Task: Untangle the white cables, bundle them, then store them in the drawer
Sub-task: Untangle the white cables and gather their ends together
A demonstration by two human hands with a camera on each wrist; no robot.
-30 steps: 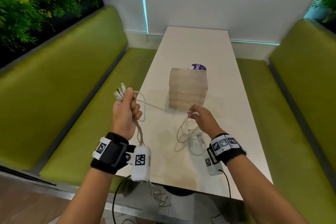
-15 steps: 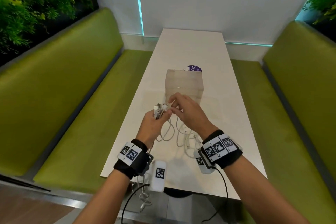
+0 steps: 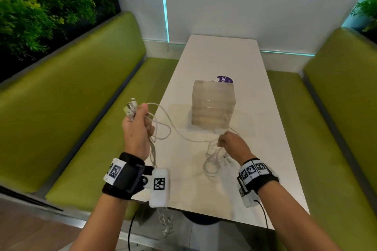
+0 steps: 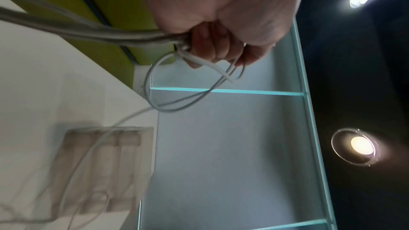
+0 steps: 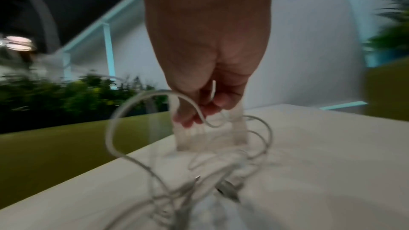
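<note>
My left hand (image 3: 136, 126) is raised over the table's left edge and grips a bunch of white cables (image 3: 163, 126), their plug ends (image 3: 130, 107) sticking out above the fist. In the left wrist view the curled fingers (image 4: 212, 48) clamp the strands (image 4: 88, 31). One cable runs across to my right hand (image 3: 230, 142), which pinches it just in front of the translucent drawer box (image 3: 213, 106). A loose tangle of cable (image 3: 214, 163) lies on the white table (image 3: 224, 59) under that hand. In the right wrist view the fingertips (image 5: 199, 113) hold a looping strand (image 5: 124, 120).
Green benches (image 3: 71, 120) flank the table on both sides. A purple round label (image 3: 224, 79) lies behind the drawer box. Plants (image 3: 40, 6) stand at the far left. More cable ends (image 3: 166, 224) dangle below the table's near edge.
The hands were together over the table half a second ago. Now the left hand has swung out left and up with its bunch, and the right has dropped toward the tangle, stretching one cable between them.
</note>
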